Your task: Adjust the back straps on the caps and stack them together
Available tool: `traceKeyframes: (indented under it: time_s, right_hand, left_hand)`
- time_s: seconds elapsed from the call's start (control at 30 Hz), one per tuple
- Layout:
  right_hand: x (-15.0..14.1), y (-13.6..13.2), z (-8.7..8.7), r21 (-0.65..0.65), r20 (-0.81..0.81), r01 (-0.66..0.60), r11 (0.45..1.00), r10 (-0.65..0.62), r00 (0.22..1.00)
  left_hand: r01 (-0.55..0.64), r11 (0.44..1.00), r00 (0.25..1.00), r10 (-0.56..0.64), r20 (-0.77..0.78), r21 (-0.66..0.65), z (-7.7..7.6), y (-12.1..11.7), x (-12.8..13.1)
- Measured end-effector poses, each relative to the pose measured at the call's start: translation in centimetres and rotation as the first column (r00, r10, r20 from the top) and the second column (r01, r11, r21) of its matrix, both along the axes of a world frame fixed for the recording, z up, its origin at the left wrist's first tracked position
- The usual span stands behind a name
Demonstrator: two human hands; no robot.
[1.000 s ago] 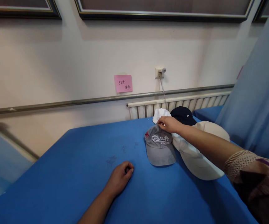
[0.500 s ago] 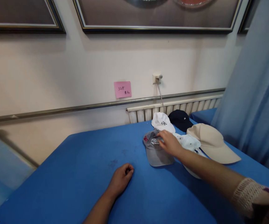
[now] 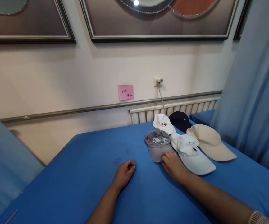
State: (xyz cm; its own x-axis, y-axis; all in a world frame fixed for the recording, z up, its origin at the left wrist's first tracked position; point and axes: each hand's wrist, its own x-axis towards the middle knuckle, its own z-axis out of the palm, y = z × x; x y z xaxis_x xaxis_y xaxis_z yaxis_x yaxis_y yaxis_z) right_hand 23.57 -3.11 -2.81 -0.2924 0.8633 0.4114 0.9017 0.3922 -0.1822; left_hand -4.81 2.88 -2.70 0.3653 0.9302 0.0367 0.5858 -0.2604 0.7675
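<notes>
A grey baseball cap (image 3: 159, 143) with white "Always" lettering lies on the blue-covered table, its brim toward me. My right hand (image 3: 173, 165) has its fingers closed over the right front edge of that brim; the thumb is hidden. To the left, my left hand (image 3: 125, 172) rests on the blue cover, loosely curled with nothing visible in it. Touching the grey cap on its right is a pale cap (image 3: 191, 152) with a small dark emblem. Behind are a white cap (image 3: 162, 122) with dark letters and a navy cap (image 3: 180, 119). A beige cap (image 3: 209, 141) sits farthest right.
The blue cover (image 3: 83, 174) spreads under everything. A radiator (image 3: 146, 115) and a metal rail (image 3: 90, 109) run along the wall behind. Blue curtains (image 3: 253, 93) hang at the right. A plugged socket (image 3: 158, 82) and a pink note (image 3: 125, 92) are on the wall.
My right hand has moved from the grey cap's crown down toward me to its brim, uncovering the lettering and the pale cap. My left hand stays curled on the table. The view has tilted slightly upward.
</notes>
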Motion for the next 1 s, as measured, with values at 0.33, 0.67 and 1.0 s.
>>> traceKeyframes:
  time_s: [0.33, 0.67, 1.0]
  right_hand:
    - [1.3, -1.1, -1.3, 0.029, -0.37, -0.089, 0.996, 0.093, 0.924]
    - [2.0, -0.7, -1.8, -0.027, -0.508, -0.06, 0.998, 0.038, 0.861]
    - [2.1, -1.4, -2.8, -0.137, -0.668, -0.012, 0.991, -0.083, 0.739]
  left_hand:
    - [-0.027, 0.998, 0.998, 0.03, -0.048, 0.049, 0.0, -0.3, 0.3]
    - [-0.06, 0.991, 0.989, 0.075, -0.125, 0.123, 0.0, -1.1, 0.8]
    - [-0.128, 0.99, 0.99, 0.131, -0.045, 0.066, 0.0, -2.8, 1.8]
